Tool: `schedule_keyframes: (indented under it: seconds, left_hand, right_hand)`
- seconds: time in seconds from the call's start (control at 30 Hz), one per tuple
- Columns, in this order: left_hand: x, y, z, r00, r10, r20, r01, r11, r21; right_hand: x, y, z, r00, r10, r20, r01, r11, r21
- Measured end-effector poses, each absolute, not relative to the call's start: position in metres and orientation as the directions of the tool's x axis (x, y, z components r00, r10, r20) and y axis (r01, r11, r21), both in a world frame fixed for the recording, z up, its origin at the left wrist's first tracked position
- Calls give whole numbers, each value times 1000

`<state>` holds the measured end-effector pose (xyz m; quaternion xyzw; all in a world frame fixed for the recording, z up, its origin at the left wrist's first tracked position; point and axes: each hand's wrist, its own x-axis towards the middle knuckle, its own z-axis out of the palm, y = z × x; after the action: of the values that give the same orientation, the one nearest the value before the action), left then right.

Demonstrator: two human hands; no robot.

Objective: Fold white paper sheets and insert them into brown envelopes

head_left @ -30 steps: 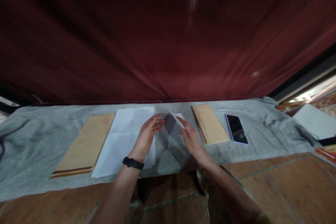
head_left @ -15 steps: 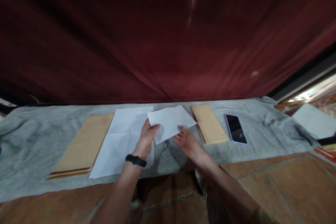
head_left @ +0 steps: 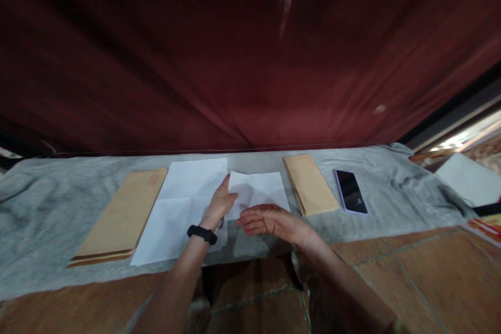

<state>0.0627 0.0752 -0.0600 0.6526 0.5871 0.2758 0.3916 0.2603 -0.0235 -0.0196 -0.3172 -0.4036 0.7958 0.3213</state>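
Note:
A small folded white sheet [head_left: 260, 188] lies on the grey cloth [head_left: 47, 209] in front of me. My left hand [head_left: 219, 203], with a black band on its wrist, pinches the sheet's left edge. Palm down and fingers stretched out, my right hand [head_left: 270, 222] hovers at the sheet's near edge and holds nothing. Just left of the sheet lies a larger creased white paper [head_left: 182, 209].
A stack of brown envelopes [head_left: 119, 216] lies at the left, a second brown stack [head_left: 310, 183] to the right of the sheet. A dark phone [head_left: 351, 191] lies further right. A dark red curtain [head_left: 250, 52] hangs behind. Tiled floor [head_left: 410, 276] runs along the cloth's near edge.
The folded sheet, held up between both hands before, has come down flat onto the cloth. My right hand let go of it and turned palm down.

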Motion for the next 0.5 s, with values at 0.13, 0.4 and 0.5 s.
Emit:
schedule_keyframes:
  seconds: [0.13,0.4,0.5]
  left_hand:
    - [68,70,-48,139,983,-122,683,-6,731]
    - [75,59,-34,91,984,-153,838,7,545]
    - [77,51,-27,90,980,-176,886,2,463]
  right_hand:
    - [262,-8,-41,-61,997,-50,234,-34,-972]
    - [260,-12,-65,-305,933,190,817,358,-452]
    - [260,-16,-67,-379,909,173,847,416,-330]
